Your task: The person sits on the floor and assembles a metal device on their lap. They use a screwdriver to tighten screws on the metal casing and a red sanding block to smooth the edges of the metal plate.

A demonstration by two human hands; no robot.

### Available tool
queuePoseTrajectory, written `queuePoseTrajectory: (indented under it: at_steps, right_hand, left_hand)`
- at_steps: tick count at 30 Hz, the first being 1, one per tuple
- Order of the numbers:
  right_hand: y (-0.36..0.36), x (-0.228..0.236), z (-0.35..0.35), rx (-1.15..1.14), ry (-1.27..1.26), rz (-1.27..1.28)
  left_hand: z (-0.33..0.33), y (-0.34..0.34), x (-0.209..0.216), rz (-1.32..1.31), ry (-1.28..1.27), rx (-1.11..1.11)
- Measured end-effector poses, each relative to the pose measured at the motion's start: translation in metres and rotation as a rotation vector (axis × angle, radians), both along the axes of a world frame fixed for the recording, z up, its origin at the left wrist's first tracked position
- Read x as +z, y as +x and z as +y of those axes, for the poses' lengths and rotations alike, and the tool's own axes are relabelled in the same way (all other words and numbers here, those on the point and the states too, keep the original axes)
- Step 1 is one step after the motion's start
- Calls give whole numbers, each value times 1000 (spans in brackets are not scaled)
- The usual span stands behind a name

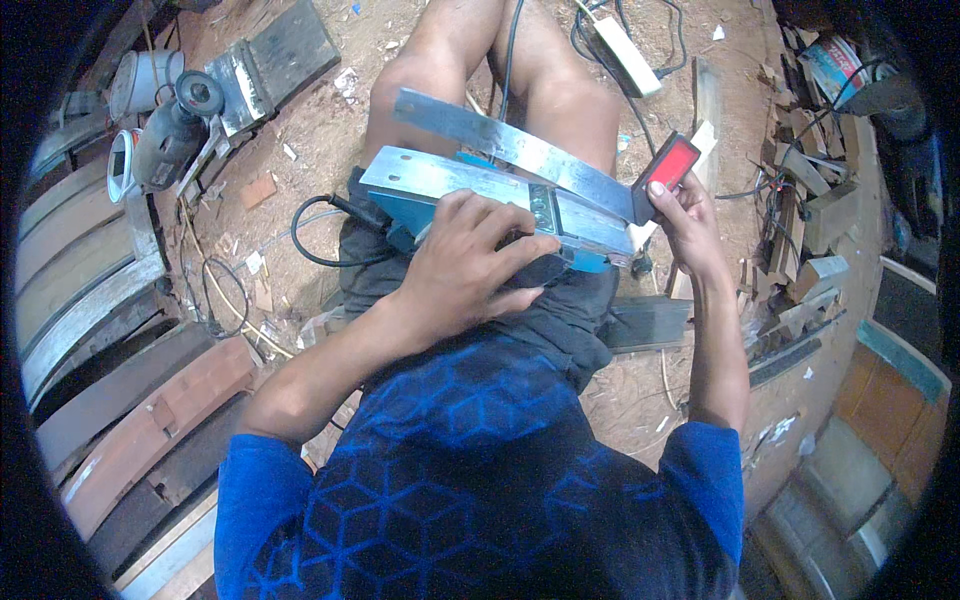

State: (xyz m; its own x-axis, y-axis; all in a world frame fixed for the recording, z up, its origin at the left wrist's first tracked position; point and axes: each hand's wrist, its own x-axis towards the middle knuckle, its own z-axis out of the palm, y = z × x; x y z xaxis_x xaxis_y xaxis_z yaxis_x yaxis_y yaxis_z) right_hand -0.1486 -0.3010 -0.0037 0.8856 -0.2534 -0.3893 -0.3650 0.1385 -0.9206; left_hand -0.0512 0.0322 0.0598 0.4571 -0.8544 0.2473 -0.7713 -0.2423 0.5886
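A blue electric hand planer point(450, 178) lies upside down across my lap, its shiny metal sole facing up and its cutter drum point(543, 210) showing. My left hand point(465, 262) is closed around the planer's near side, fingers over the edge beside the drum. The planer's lower parts are hidden under that hand. In my right hand point(690, 222) I grip the black-and-red stock of what looks like a try square point(520, 150). Its flat metal blade slants up to the left, over the planer's far side. Whether the blade touches the sole, I cannot tell.
On the left lie a grey power tool point(168, 145), a white bucket point(145, 82) and several curved wood pieces point(160, 425). A white power strip point(626, 57) with black cables point(645, 110) is beyond my knees. Wood offcuts point(815, 220) pile up at right; shavings cover the floor.
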Motion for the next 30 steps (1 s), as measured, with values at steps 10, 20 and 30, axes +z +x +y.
queuePoseTrajectory:
  at_steps: [10,20,30]
  right_hand:
    - [29,-9,5,121,-79,98]
    - [30,4,12,101,-200,131]
    - [21,-8,-1,164,-94,44]
  left_hand:
    - [11,1,-4,-16,-12,36]
    - [8,2,-4,-19,-61,23]
    - [1,-2,-1,-11,-77,-5]
